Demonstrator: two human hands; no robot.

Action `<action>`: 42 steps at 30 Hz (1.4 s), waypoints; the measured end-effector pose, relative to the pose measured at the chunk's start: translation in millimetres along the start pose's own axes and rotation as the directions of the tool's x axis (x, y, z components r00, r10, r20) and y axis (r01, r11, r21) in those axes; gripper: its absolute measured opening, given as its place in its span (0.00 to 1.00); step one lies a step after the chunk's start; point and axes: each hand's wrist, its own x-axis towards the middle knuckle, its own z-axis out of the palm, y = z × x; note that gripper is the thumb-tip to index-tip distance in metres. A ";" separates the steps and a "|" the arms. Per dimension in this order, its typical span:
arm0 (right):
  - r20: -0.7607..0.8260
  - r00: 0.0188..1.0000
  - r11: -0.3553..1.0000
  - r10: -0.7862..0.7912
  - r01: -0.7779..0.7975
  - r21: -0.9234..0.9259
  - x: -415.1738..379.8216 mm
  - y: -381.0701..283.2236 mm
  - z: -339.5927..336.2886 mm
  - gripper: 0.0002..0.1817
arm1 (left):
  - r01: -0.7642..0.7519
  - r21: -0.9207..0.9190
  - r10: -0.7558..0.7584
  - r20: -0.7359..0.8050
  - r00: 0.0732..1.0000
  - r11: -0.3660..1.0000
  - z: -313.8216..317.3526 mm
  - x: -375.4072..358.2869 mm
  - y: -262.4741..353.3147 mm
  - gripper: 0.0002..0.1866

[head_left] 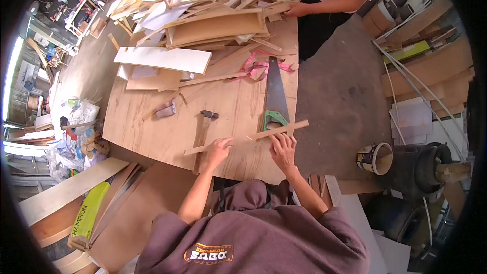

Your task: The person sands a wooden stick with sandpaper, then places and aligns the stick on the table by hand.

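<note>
A thin wooden strip (299,125) lies across in front of me, its right end over the green handle of a handsaw (276,91). My left hand (219,151) is closed on the strip near its left end. My right hand (283,148) holds it further right, just below the saw handle, with the fingers bent over its edge. Between the hands the strip shows a small pale mark or break; which one I cannot tell. A hammer (204,127) lies on the plywood table (147,124), its handle passing under the strip's left part.
Wood scraps (218,25) are piled at the table's far side. Pink ribbon (258,66) lies beyond the saw. A co-worker's hand (298,9) touches the pile at the right. A small roll (166,109) sits left. A bucket (375,158) stands on the floor, right.
</note>
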 end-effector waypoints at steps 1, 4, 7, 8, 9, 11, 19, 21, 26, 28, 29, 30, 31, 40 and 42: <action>0.084 0.996 1.000 0.017 -0.018 0.010 5.3 -8.0 -9.9 0.21 | -0.040 0.022 0.039 0.063 0.997 0.999 5.0 2.8 2.1 0.19; 0.229 0.973 0.990 -0.022 -0.011 0.144 3.8 -8.2 -0.4 0.22 | -0.130 0.034 0.122 0.172 0.978 0.991 27.2 8.8 0.7 0.19; 0.337 0.941 0.991 -0.025 -0.020 0.130 -12.5 -2.6 22.0 0.24 | -0.204 0.033 0.191 0.237 0.953 0.978 44.4 15.1 2.2 0.19; 0.414 0.910 0.988 -0.009 -0.055 0.143 -16.4 -1.0 28.1 0.25 | -0.231 0.039 0.214 0.260 0.942 0.972 47.1 17.1 4.0 0.19; 0.395 0.919 0.988 -0.014 -0.047 0.144 -18.0 -1.8 26.9 0.24 | -0.233 0.040 0.215 0.263 0.941 0.972 48.2 17.7 6.3 0.19; 0.386 0.922 0.991 -0.014 -0.037 0.125 -19.1 -1.8 25.5 0.23 | -0.300 0.020 0.288 0.224 0.931 0.954 51.6 18.9 11.1 0.18; 0.373 0.928 0.995 0.008 -0.047 0.094 -22.3 6.2 36.0 0.19 | -0.294 0.097 0.270 0.205 0.941 0.951 63.5 22.6 23.1 0.19; 0.339 0.941 0.998 0.002 -0.023 0.058 -19.0 8.1 37.7 0.17 | -0.294 0.093 0.275 0.178 0.945 0.951 67.5 25.0 21.1 0.19; 0.322 0.947 0.997 -0.014 -0.012 0.078 -11.1 12.0 42.0 0.16 | -0.273 0.103 0.253 0.170 0.952 0.957 72.8 32.2 16.2 0.20; 0.333 0.943 0.996 -0.009 -0.020 0.084 -11.5 13.5 44.3 0.15 | -0.281 0.097 0.263 0.166 0.950 0.955 73.9 35.8 15.8 0.20; 0.318 0.948 0.999 -0.003 -0.011 0.042 -11.6 14.6 45.3 0.15 | -0.290 0.093 0.273 0.161 0.948 0.952 74.3 39.2 15.4 0.20; 0.303 0.953 1.000 0.001 -0.002 0.002 -10.9 15.6 46.0 0.15 | -0.289 0.095 0.272 0.160 0.949 0.952 76.7 42.7 14.6 0.20; 0.303 0.953 1.000 0.001 -0.002 0.003 -9.5 16.9 47.1 0.15 | -0.295 0.105 0.279 0.146 0.949 0.950 79.8 46.0 14.5 0.20; 0.307 0.951 0.999 0.043 -0.038 -0.021 -4.8 29.4 51.6 0.18 | -0.259 0.108 0.235 0.199 0.951 0.960 76.4 66.0 26.7 0.19; 0.241 0.970 0.997 0.018 0.002 -0.080 -6.7 27.8 54.1 0.16 | -0.264 0.102 0.236 0.222 0.946 0.959 75.0 66.9 23.3 0.20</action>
